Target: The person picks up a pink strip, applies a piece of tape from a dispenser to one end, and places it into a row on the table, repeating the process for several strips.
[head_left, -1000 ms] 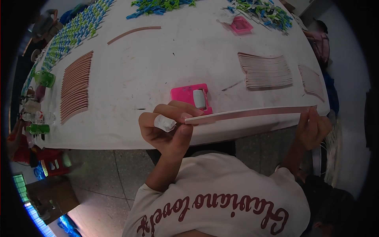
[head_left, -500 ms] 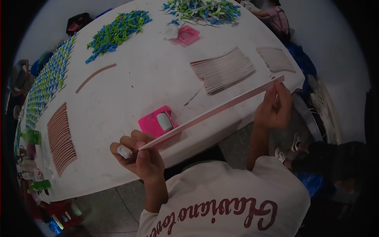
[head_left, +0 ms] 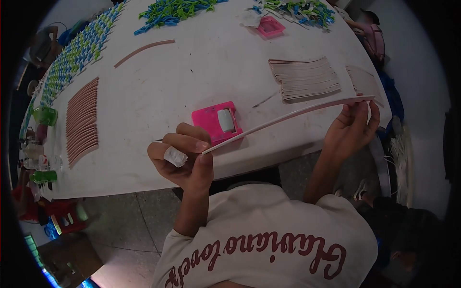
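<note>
A long, thin pale pink strip (head_left: 288, 116) is stretched between my two hands above the table's near edge, bowing slightly upward. My left hand (head_left: 185, 156) pinches one end between thumb and finger; a white wrapping covers one of its fingers. The other end is gripped by my right hand (head_left: 355, 120), its fingers closed. Just beyond my left hand lies a bright pink holder (head_left: 206, 117) with a pale roller or roll (head_left: 225, 121) in it. Flat strips (head_left: 307, 79) lie in a row beyond my right hand, with another group (head_left: 362, 81) farther right.
On the white table (head_left: 192, 86), rolled-looking brown strips (head_left: 82, 122) lie at left and one curved strip (head_left: 144, 52) farther back. Blue and green clips (head_left: 175, 12) form piles; more (head_left: 79, 55) stand in rows. A small pink tray (head_left: 270, 28) is at the back. Another person (head_left: 372, 36) sits at far right.
The strip was straight and now bows upward. Both hands sit farther right in view, and my right hand has turned its grip. The camera view has shifted, moving the table things up and right.
</note>
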### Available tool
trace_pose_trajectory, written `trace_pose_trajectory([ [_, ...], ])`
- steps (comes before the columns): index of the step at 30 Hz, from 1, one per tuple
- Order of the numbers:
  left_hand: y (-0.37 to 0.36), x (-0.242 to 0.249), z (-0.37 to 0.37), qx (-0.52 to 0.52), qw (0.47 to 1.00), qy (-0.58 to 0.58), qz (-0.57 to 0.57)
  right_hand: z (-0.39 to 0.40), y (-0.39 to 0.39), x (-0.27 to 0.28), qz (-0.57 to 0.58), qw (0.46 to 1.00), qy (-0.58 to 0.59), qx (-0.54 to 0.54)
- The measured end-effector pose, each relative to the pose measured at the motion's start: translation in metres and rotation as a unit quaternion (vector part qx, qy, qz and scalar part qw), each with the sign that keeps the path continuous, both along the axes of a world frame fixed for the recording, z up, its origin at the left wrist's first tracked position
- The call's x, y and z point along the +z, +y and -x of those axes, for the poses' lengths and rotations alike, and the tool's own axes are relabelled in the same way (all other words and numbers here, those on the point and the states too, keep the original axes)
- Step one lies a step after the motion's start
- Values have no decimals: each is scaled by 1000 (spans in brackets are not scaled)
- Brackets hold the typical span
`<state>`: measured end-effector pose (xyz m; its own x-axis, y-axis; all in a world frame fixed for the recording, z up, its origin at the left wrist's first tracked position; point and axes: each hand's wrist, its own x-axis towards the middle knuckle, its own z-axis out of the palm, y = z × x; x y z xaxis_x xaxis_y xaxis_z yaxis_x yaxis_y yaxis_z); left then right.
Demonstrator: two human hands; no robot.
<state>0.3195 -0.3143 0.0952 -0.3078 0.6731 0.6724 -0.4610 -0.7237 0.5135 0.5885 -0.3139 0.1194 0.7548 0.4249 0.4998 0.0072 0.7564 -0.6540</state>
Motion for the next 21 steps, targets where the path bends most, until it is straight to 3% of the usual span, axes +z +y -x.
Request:
trace_pose_trajectory([
  [12,1,4,4,-19,1000,22,-7,8,1,1,-9,990,18,136],
  [14,-2,3,8,-8,999,8,31,15,2,5,21,984,104,139],
  [15,-2,0,9,21,998,-26,60,13,2,4,15,987,99,124],
  [17,1,-4,18,13,997,-31,68,11,1,0,7,965,129,228],
  [21,6,-3,26,38,990,-72,111,15,3,-3,44,955,167,240],
])
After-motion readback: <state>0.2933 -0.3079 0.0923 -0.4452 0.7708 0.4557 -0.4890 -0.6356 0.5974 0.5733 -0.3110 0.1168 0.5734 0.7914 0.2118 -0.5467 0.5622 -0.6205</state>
